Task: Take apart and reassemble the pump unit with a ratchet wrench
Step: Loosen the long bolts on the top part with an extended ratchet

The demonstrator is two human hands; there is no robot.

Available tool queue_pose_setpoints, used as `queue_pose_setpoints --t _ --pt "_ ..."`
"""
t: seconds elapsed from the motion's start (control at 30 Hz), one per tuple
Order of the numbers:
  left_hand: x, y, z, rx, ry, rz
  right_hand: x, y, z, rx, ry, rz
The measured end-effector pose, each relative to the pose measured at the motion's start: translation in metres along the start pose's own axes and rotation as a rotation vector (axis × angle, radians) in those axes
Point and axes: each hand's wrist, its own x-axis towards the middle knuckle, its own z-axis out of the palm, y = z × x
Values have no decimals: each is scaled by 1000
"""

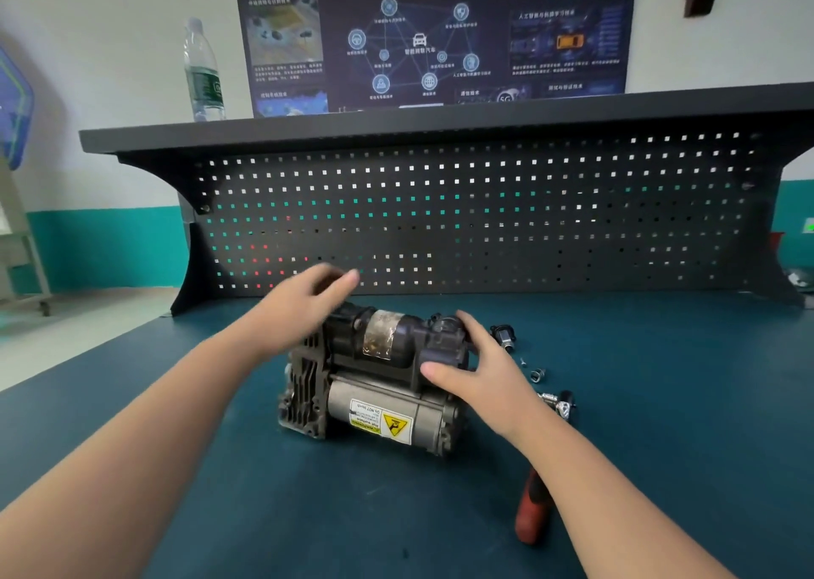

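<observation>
I see the pump unit [379,376] sitting near the middle of the worktop [660,424], a dark teal mat with a smooth, faintly grained surface. The unit is a blocky assembly: a ribbed cast-metal housing on its left end, a black plastic cylinder with a scuffed silvery label across the top, and a dull grey metal cylinder along the front carrying a yellow warning sticker. My right hand [480,367] rests on the unit's right end, fingers lying over the black cap and thumb stretched along its front face. My left hand [304,301] is blurred above the unit's back left corner, fingers extended and close together; I cannot tell whether it touches the casing. The ratchet wrench [533,508] lies toward the worktop's near edge, its red handle partly hidden under my right forearm. Small shiny metal fittings [557,402] lie scattered just right of the unit. A black perforated pegboard [484,208] rises along the far edge, with a clear plastic bottle [203,72] on its shelf.
</observation>
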Motion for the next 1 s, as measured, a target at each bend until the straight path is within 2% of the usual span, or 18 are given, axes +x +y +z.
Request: queue_pose_setpoints --t 0.03,0.1,0.2,0.3,0.33,0.4,0.47,0.5,0.57,0.63,0.73,0.8,0.87,1.0 --pt "-11 -9 4 -57 -57 -17 0 1 -1 15 -4 7" --pt "-23 -22 15 -32 -54 -9 2 4 -1 44 -1 23" --pt "-26 -24 25 36 105 8 4 6 -4 84 -42 38" --pt "-30 -26 33 54 230 37 4 -2 -9 -6 -110 68" --pt "-30 -28 35 50 258 51 5 -3 -14 -42 -77 88" --pt "-28 -30 37 44 294 80 7 -1 -31 -124 165 186" --pt "-25 -32 39 30 292 96 6 11 -59 -393 473 426" --pt "-23 -34 39 14 281 100 4 18 -72 -563 500 562" --pt "-20 -36 41 -10 266 97 1 27 -81 -781 301 790" --pt "-19 -37 43 -26 279 86 3 34 -74 -887 77 913" --pt "-23 -34 50 -50 353 71 12 38 -61 -986 -3 929" --pt "-27 -34 56 -85 404 58 13 38 -58 -1002 8 924" --pt "-28 -36 58 -128 414 53 12 42 -61 -906 86 936" --pt "-32 -41 56 -173 373 92 9 46 -72 -417 276 916"
